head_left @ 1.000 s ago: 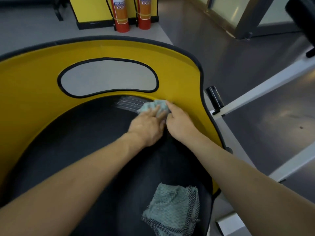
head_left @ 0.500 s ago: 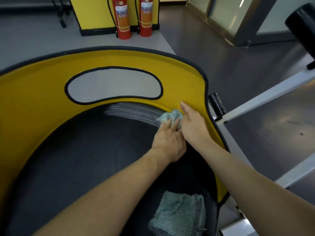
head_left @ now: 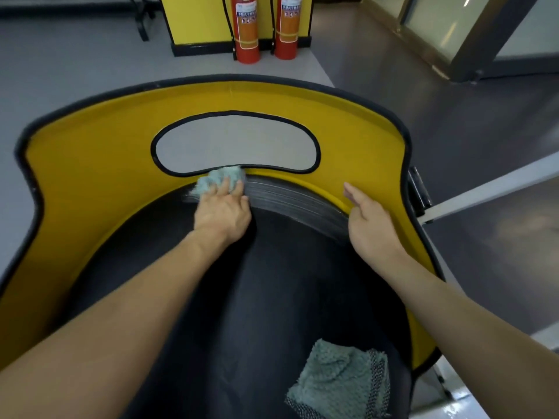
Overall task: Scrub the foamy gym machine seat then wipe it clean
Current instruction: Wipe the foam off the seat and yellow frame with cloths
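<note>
1. Grey flooring (head_left: 75, 71) fills the head view at 10 o'clock. Two red fire extinguishers (head_left: 246, 28) stand at 12 o'clock against a yellow pillar (head_left: 196, 19), and a dark-framed glass door (head_left: 472, 34) sits at 1 o'clock.
2. Closer in, the gym machine seat takes up the centre. Its black pad (head_left: 272, 282) is wrapped by a yellow shell (head_left: 90, 164) with dark piping, and an oval cutout (head_left: 236, 143) opens at the shell's 12 o'clock.
3. The left hand (head_left: 222, 214) lies palm down at the pad's far edge, just below the cutout. Its fingers are laid flat over a small teal cloth (head_left: 217, 176) – pressing it onto the seam between pad and shell.
4. The right hand (head_left: 370, 225) is well apart from the left, at 2 o'clock on the pad. Its fingers are straight and it holds nothing; its edge is against the pad beside the yellow rim.
5. Pale wet streaks (head_left: 296, 201) arc along the pad's far edge between the two hands.
6. A second, folded teal cloth (head_left: 338, 385) with a checked border lies on the pad at 5 o'clock, touched by neither hand.
7. Outside the shell at 3 o'clock are a black knob (head_left: 419, 192) and a white frame bar (head_left: 490, 189).
</note>
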The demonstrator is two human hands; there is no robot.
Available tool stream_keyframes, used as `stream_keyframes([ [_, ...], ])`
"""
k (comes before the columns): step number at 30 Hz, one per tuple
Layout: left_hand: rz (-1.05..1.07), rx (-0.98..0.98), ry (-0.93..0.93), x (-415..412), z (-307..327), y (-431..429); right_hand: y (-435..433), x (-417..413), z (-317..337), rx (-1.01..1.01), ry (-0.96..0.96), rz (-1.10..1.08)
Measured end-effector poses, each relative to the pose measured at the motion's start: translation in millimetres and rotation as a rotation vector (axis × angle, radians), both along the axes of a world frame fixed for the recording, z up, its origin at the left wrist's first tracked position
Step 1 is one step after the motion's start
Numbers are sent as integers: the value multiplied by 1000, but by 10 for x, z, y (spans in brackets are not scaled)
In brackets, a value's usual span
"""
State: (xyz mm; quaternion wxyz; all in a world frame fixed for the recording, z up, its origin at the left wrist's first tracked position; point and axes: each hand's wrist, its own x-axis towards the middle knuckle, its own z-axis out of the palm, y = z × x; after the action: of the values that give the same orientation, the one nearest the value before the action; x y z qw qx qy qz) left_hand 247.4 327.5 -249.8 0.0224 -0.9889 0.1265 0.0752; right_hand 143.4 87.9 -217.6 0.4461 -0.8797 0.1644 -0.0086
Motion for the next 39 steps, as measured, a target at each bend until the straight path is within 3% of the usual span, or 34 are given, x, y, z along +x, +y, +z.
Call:
stream_keyframes([
  [5, -431, 97, -88, -646, 47, -1271, -37, 49, 47, -7, -62, -61],
  [9, -608, 98, 112, -848, 24, -1496, 55, 171, 28, 12, -88, -82],
  [11, -598, 159, 26, -701, 23, -1220, 120, 239, 7, 23, -85, -78],
  [13, -438, 157, -63, -437, -20, -745, 191, 285, -11, 7, -63, -60],
  [18, 1, 9, 59, -22, 78, 827, 277, 270, -25, -35, -40, 11],
  [22, 117, -67, 130, -89, 170, 912, 221, 116, -21, -92, 36, 93],
  [29, 37, -170, 134, -403, 227, 452, 162, -132, 48, -193, 98, 175],
  [35, -272, -310, 164, -554, 150, -646, 100, -202, 46, -241, 120, 219],
  [39, -457, -436, 189, -616, 104, -727, 31, -87, 30, -326, 89, 288],
])
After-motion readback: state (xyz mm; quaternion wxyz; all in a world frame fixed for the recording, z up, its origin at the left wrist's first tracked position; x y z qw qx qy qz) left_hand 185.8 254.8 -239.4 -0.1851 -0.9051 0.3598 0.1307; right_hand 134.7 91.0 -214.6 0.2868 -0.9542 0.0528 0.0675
